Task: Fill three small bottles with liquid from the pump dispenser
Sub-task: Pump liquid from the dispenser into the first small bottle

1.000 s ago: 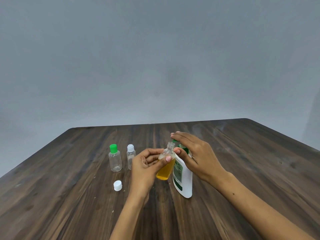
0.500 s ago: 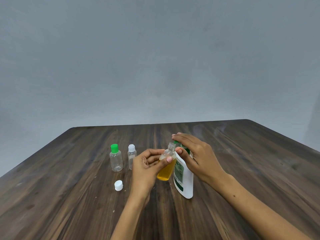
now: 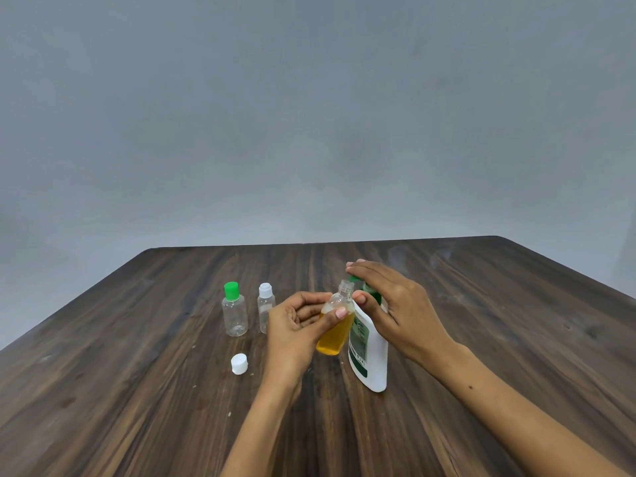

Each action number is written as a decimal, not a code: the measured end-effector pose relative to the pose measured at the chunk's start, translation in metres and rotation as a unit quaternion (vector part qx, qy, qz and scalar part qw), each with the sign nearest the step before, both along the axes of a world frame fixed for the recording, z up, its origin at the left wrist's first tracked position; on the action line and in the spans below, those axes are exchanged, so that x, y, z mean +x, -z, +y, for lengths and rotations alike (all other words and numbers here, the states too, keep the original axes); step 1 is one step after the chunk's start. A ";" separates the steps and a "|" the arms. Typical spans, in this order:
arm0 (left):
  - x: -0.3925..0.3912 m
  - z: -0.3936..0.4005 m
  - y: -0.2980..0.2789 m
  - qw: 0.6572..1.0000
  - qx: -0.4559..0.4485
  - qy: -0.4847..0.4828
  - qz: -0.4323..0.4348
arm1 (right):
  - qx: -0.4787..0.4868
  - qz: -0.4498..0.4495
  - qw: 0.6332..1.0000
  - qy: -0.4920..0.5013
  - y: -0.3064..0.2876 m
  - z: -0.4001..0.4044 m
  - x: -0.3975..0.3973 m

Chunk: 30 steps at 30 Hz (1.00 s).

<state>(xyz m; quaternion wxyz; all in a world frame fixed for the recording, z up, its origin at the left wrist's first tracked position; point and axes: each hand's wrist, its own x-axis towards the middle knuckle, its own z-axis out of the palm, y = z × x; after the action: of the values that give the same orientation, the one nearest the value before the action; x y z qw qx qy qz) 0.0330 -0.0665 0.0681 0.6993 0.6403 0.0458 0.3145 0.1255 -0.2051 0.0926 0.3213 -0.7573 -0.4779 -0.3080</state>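
With the left hand pinching the tilted small bottle and the right hand's straight fingers pressing the pump dispenser, liquid could miss the narrow neck.

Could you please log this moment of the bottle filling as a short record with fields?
left hand: holds open bottle, mostly full of amber liquid, tilted under the spout
right hand: fingers rest on green pump of dispenser
waiting: green-capped bottle and white-capped bottle, both empty, capped
loose cap: on table
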 end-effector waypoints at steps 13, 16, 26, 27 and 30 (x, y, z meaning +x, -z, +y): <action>0.001 0.000 0.001 1.000 -0.002 0.002 -0.005 | -0.008 -0.009 1.000 0.008 -0.003 0.000 0.002; 0.001 -0.001 0.002 1.000 -0.007 0.006 -0.010 | -0.006 -0.010 1.000 0.003 -0.002 -0.001 0.002; 0.001 0.000 0.005 1.000 0.007 -0.002 0.003 | -0.012 -0.011 1.000 0.008 -0.003 0.000 0.002; 0.000 0.000 0.004 1.000 0.007 -0.002 0.002 | -0.009 -0.010 1.000 0.007 -0.001 0.000 0.001; -0.001 0.000 0.003 1.000 0.009 0.000 0.002 | 0.003 -0.008 1.000 0.009 0.005 0.001 -0.001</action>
<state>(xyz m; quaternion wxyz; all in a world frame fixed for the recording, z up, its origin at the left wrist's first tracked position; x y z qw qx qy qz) 0.0323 -0.0663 0.0647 0.6935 0.6470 0.0448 0.3139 0.1242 -0.2043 0.0876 0.3170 -0.7583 -0.4728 -0.3178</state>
